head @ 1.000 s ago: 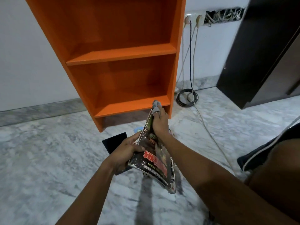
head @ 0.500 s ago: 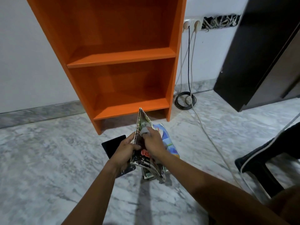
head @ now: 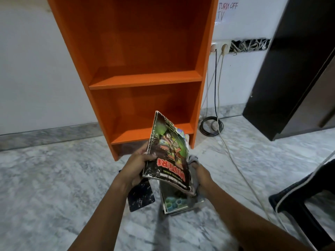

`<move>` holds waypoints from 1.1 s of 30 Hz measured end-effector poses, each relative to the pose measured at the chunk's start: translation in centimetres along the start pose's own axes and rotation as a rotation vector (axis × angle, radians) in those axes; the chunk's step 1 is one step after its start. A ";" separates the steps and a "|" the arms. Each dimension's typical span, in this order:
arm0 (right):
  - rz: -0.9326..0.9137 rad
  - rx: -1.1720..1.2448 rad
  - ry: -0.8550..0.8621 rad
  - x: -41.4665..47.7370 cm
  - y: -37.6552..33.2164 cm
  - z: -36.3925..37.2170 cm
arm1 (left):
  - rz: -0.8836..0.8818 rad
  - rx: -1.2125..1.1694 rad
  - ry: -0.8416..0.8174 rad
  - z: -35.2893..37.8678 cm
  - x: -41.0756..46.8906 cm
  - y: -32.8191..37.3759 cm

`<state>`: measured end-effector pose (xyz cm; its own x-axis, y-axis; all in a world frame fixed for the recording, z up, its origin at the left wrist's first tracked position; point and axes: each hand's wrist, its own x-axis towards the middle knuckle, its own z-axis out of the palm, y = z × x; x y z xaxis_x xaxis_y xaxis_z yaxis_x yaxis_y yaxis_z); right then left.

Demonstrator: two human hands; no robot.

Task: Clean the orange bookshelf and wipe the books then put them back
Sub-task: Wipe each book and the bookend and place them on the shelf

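Note:
The orange bookshelf point(head: 145, 78) stands against the white wall with both visible shelves bare. In front of it my left hand point(head: 135, 164) grips the spine edge of a worn dark paperback point(head: 167, 151) with a green and red cover, held tilted above the floor. My right hand point(head: 201, 175) is at the book's right edge and holds a grey cloth point(head: 193, 160) against it. Below the book, a small pile of books point(head: 175, 202) lies on the marble floor, and a flat black book point(head: 140, 197) lies beside it on the left.
Cables point(head: 211, 124) run from wall sockets point(head: 220, 47) to a coil on the floor right of the shelf. A dark cabinet point(head: 293, 69) stands at the right. A black chair edge point(head: 299, 200) is at the lower right. Grey marble floor point(head: 54, 187) spreads to the left.
The book's cover has turned to face me. My right hand with the cloth has slid from the cover's top down to the book's lower right edge. The view has tilted upward.

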<state>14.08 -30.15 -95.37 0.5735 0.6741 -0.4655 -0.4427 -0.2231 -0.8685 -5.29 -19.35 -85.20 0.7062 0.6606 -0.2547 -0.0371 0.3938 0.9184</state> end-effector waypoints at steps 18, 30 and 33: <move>-0.912 -0.880 -0.255 -3.9 -6.1 5.9 | 0.065 -0.021 0.185 3.9 0.1 2.8; -0.915 -0.601 -0.074 -6.5 -6.3 9.5 | 0.015 -0.360 -0.015 4.3 -0.5 0.6; -0.739 -0.466 0.070 -3.6 -9.2 9.0 | -0.001 -0.356 -0.056 5.7 -1.4 0.7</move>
<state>9.86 -24.18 -84.14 0.6500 0.7184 0.2475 0.3764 -0.0215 -0.9262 -2.32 -23.60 -82.44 0.7439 0.6278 -0.2290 -0.2735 0.5987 0.7529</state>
